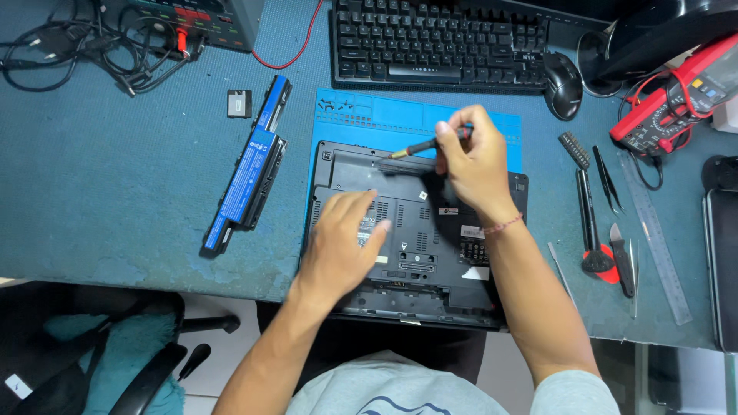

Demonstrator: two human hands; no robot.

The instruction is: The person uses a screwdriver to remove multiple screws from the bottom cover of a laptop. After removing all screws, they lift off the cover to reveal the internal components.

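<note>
One laptop (419, 230), black, upside down on a blue mat (361, 115); its near edge hangs over the table (115, 177) edge, and much of its base is hidden under both hands.

One left hand (342, 242), open and flat, palm pressed on the laptop's underside.

One right hand (473, 165), fingers closed around one screwdriver (427, 144); the handle is mostly hidden in the grip, and the tip rests at the laptop's far edge, beyond the left hand.

One battery pack (250, 173), black and blue, well left of the left hand; one small dark block (239, 103) beyond it.

Hand tools (603, 215) right of the right hand: exact count unclear, several overlapping.

One keyboard (438, 42) and one mouse (563, 84) beyond the right hand; keyboard top cut off.

One red multimeter (676, 100), partly cut off.
</note>
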